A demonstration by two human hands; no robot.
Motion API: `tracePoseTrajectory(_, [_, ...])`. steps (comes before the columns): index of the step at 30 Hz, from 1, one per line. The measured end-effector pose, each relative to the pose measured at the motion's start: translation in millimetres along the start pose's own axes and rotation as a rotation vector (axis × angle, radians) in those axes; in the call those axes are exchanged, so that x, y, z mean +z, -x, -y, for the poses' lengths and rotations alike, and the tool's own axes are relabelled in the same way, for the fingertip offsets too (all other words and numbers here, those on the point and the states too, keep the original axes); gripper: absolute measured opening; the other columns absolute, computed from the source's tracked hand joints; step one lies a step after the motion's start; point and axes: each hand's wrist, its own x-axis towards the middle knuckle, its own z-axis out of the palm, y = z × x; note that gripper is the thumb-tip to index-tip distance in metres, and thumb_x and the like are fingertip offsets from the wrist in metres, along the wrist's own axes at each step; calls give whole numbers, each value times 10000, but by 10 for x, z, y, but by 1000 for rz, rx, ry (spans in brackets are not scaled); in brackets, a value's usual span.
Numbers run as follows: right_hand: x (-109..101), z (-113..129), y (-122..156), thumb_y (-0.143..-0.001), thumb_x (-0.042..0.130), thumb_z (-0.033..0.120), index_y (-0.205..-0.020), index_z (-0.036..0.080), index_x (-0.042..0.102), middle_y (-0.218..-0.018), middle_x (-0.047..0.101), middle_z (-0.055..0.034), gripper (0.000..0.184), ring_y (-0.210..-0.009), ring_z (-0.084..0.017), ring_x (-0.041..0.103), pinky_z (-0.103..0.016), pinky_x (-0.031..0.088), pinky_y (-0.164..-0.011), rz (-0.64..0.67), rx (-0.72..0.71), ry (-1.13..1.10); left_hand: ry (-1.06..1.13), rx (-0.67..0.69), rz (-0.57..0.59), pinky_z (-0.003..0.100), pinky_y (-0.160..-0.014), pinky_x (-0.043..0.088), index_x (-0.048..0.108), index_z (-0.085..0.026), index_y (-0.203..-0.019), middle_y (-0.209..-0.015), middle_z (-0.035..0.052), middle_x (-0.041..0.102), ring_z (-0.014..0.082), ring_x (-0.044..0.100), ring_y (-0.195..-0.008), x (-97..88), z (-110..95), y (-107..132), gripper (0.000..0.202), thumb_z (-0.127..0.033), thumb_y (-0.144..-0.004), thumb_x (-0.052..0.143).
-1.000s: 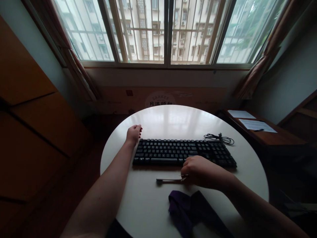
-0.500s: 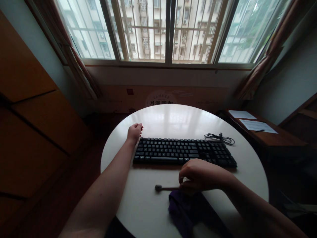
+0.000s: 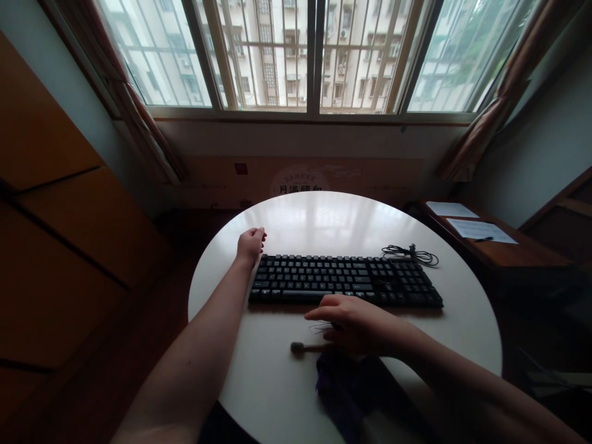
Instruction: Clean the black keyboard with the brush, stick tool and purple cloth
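A black keyboard (image 3: pixel 314 271) lies across the white round table. My left hand (image 3: pixel 250 244) is closed beside its back left corner; whatever those fingers may enclose is hidden. In front of the keyboard's near edge, my right hand (image 3: pixel 354 324) has its index finger stretched to the left. Thin wire loops of what looks like a wire keycap puller (image 3: pixel 318 328) stick out between its finger and thumb. Just below that hand a toothbrush (image 3: pixel 298 348) points its bristle head left, its handle partly hidden. A dark purple cloth (image 3: pixel 340 388) lies under the right wrist and forearm.
The keyboard's coiled cable (image 3: pixel 411 253) rests behind its right end. The round table (image 3: pixel 259 382) has a curved edge. To the right, a low wooden table (image 3: pixel 527 256) bears papers (image 3: pixel 481 229) and a pen (image 3: pixel 483 239). A window with bars is ahead.
My right hand has shifted slightly left and its index finger has straightened, with wire loops now showing. The toothbrush and my left hand stay nearly where they were.
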Motion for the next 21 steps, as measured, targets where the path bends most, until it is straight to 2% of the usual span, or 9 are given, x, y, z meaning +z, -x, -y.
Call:
tracePoseTrajectory(8, [38, 12, -44, -891, 667, 184, -1339, 272, 598, -1155, 630, -47, 461, -985, -140, 611, -222, 481, -823, -33, -19, 36, -2, -7, -11, 217, -398, 330, 574, -178, -642, -635, 8, 531, 109, 433, -490, 7, -39, 29, 236, -381, -762, 583])
tracePoseTrajectory(16, [124, -90, -64, -889, 629, 219, -1225, 269, 679, -1065, 676, -34, 343, -928, -160, 628, -240, 462, -770, -116, -10, 177, 13, -13, -9, 212, -390, 322, 572, -174, -637, -628, 9, 523, 107, 434, -486, 3, -45, 36, 238, -373, -767, 583])
tracePoseTrajectory(21, [102, -105, -58, -923, 608, 251, -1163, 281, 705, -1026, 692, -11, 261, -905, -145, 627, -234, 437, -750, -140, -3, 193, 24, -7, -2, 208, -392, 329, 574, -172, -646, -638, 9, 526, 107, 440, -493, 3, -33, 28, 239, -378, -769, 584])
